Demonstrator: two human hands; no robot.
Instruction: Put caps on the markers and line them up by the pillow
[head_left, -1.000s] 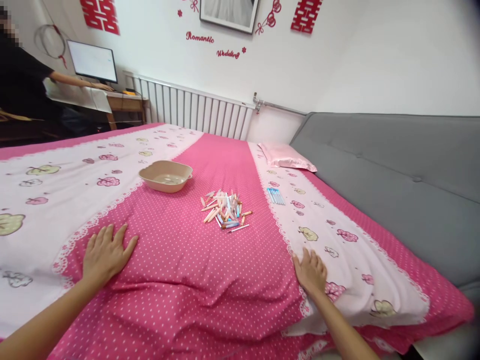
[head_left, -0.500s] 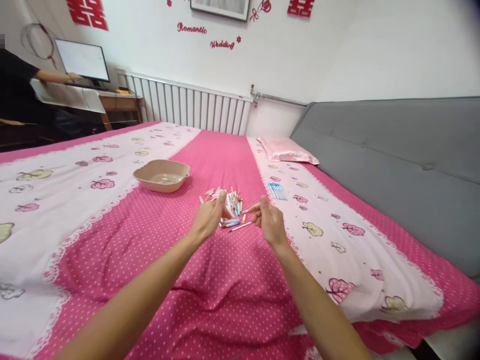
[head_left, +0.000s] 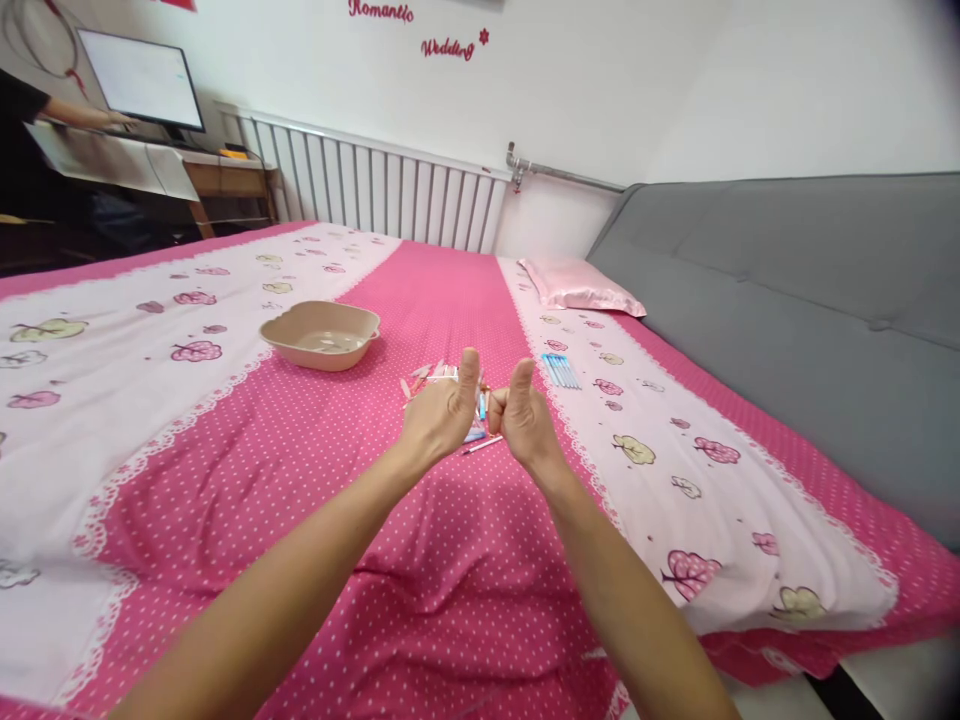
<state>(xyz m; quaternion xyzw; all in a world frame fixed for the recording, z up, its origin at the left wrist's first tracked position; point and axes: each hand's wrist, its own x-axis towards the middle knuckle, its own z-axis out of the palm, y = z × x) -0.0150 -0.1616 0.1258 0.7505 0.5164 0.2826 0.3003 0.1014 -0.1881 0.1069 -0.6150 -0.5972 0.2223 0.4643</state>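
A loose pile of pens (head_left: 484, 405) in pink, white, blue and orange lies on the pink dotted bedspread, largely covered by my hands. My left hand (head_left: 442, 412) is over the pile with its thumb raised; its other fingers are hidden behind it. Close by on the right, my right hand (head_left: 528, 425) has its thumb up and its fingers curled in. Whether anything is inside that curl cannot be seen. One thin white pen (head_left: 482, 445) lies just below the hands. Right of the pile, several blue pens (head_left: 561, 371) lie side by side in a row.
A beige basin (head_left: 321, 335) stands on the bed, left of the pile. A pink pillow (head_left: 581, 287) lies farther back, beside the grey headboard (head_left: 787, 270). Another person's arm (head_left: 82, 115) reaches toward a desk with a monitor (head_left: 142, 80) at far left.
My hands have come closer together over the pens. The fingers of my right hand, earlier stretched toward the pile, are now curled. The view has tilted down a little.
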